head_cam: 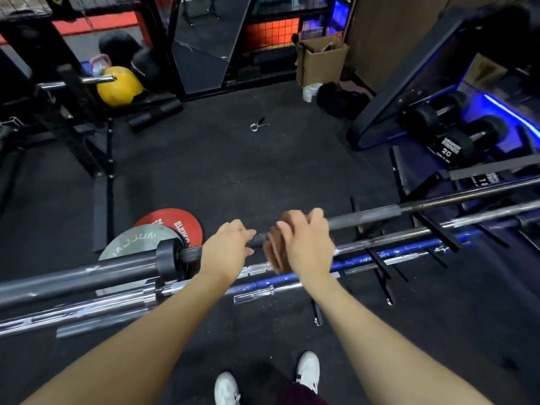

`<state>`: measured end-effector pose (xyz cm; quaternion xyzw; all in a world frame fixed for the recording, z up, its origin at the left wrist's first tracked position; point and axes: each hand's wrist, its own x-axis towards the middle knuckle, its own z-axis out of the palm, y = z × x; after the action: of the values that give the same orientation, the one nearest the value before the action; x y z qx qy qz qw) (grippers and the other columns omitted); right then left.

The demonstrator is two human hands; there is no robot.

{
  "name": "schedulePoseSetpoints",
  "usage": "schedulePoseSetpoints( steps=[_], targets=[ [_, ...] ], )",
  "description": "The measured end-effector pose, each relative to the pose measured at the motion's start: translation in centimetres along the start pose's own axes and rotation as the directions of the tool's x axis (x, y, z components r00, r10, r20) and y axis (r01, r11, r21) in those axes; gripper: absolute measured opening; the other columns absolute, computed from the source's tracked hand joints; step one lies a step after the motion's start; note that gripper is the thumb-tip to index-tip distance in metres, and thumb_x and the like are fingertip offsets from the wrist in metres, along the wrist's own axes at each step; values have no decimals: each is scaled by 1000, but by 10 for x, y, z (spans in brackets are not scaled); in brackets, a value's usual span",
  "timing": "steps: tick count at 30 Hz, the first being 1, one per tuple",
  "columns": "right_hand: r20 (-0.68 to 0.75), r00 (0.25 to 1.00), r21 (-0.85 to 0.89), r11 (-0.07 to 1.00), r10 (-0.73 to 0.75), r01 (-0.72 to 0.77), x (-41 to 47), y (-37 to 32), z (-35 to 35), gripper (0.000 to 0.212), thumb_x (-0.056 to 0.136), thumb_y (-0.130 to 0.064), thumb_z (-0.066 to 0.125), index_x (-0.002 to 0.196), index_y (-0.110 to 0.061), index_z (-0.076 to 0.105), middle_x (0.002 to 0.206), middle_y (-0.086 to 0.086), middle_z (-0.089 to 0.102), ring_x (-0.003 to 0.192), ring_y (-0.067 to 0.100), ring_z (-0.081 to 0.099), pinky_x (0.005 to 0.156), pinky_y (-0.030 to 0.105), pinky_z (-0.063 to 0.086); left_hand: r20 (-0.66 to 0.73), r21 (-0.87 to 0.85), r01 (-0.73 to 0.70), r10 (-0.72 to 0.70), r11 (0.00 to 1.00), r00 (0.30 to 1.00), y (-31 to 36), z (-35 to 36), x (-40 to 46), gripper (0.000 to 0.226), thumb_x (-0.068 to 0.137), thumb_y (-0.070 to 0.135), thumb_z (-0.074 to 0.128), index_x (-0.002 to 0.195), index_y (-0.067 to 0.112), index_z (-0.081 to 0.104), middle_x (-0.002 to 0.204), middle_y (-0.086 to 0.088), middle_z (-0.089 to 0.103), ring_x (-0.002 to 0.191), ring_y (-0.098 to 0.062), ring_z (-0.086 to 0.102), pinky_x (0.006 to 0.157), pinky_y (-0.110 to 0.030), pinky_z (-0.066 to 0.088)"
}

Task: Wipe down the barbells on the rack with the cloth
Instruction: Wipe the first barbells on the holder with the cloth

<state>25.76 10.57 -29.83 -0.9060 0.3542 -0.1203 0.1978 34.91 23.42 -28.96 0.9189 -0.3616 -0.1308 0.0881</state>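
A: Nearest item?
B: Dark barbell [365, 221], top of the rack [380, 260], crossing the view.
A: Hands?
B: Left hand [226, 248] curled round its shaft. Right hand [304, 241] wraps a brown cloth [273, 249], blurred, around the same shaft, just beside.

A dark grey barbell [365, 220] lies nearly level across the top of a low black rack [380, 260], its thick sleeve and collar toward the left. Below it rest a chrome barbell [394, 239] and a blue barbell [359, 260], roughly parallel. A brown cloth [274, 249], blurred, is wrapped over the dark shaft near its middle, hanging down on the near side.
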Motion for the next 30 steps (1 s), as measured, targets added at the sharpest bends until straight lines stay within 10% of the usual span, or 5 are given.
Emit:
schedulePoseSetpoints(
  steps=[5, 12, 22, 30],
  targets=[
    [219, 965, 117, 986, -143, 120, 2, -16, -2, 34, 94, -54, 42, 118, -33, 54, 109, 0, 38, 106, 24, 46, 76, 36, 45, 15, 34, -21, 20, 999, 1000, -11, -6, -7, 37, 94, 25, 54, 131, 27, 53, 115, 4, 48, 110, -18, 46, 83, -37, 47],
    [-103, 983, 2, 988, 155, -155, 23, 31, -14, 38, 94, -47, 47, 119, -20, 58, 110, 11, 41, 103, 32, 45, 70, 39, 42, 16, 53, 39, -40, 998, 999, -37, -11, -20, 41, 96, 30, 52, 136, 25, 49, 123, 5, 48, 115, -16, 43, 87, -33, 45],
    [158, 974, 127, 982, -161, 142, -12, -33, 10, 36, 95, -49, 45, 123, -29, 52, 105, -1, 33, 101, 23, 43, 69, 35, 44, 43, 76, 36, -40, 996, 998, -40, -17, -15, 37, 93, 35, 56, 130, 29, 55, 118, 3, 50, 114, -17, 46, 83, -37, 48],
    [-62, 953, -360, 897, -297, 256, -1, -12, 28, 45, 89, -53, 39, 101, -18, 65, 96, 10, 58, 78, 30, 54, 58, 35, 43, 13, 131, 85, -87, 988, 996, -34, -6, -19, 37, 97, 31, 49, 133, 23, 50, 121, 1, 47, 115, -16, 44, 83, -32, 48]
  ],
)
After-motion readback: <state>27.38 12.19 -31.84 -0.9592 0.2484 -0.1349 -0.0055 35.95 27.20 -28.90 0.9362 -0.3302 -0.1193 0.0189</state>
